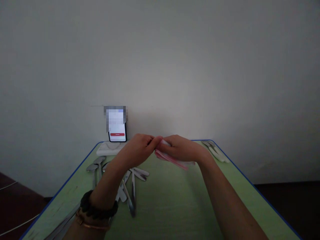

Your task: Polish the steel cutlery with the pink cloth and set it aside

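A pink and white cloth (172, 159) is bunched in my right hand (180, 146), whose fingers wrap round it above the far part of the table. Part of the cloth hangs below the palm toward the right. My left hand (140, 150) is closed too, and its thumb and fingertips meet the right hand at the cloth. What the left fingers pinch is hidden. Below my left forearm lie several table knives (133, 190), spread in a loose heap. Metal spoons (99, 160) lie to the left of that forearm, partly covered by it.
A lit phone (117, 128) leans on the wall behind a white box-like object (106, 149) at the back left. Forks with pale handles (216, 151) lie at the back right. Long metal utensils (63, 223) lie near the left edge of the green table (170, 206).
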A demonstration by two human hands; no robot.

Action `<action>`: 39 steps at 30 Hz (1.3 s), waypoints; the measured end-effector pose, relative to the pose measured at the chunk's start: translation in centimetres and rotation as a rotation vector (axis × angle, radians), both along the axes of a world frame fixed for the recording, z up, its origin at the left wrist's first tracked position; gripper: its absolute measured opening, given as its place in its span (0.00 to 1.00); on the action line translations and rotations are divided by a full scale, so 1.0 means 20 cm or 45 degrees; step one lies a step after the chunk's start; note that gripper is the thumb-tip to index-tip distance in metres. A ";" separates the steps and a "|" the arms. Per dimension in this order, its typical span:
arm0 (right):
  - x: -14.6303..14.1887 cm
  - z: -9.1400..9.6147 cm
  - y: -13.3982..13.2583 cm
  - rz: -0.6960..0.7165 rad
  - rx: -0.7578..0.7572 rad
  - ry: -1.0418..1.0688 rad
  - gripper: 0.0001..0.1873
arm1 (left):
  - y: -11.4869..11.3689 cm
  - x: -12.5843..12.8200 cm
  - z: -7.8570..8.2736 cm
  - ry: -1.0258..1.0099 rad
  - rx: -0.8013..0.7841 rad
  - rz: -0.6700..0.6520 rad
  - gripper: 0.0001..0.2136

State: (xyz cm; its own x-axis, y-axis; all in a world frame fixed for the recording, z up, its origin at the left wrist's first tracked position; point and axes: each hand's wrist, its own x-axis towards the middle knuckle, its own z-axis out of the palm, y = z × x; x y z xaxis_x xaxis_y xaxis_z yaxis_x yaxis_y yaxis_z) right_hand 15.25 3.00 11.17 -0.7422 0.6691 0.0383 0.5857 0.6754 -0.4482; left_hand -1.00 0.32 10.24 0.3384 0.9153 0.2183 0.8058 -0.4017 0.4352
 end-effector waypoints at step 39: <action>0.00 0.01 -0.01 -0.024 -0.002 -0.096 0.26 | 0.00 0.00 -0.01 0.006 -0.043 0.027 0.24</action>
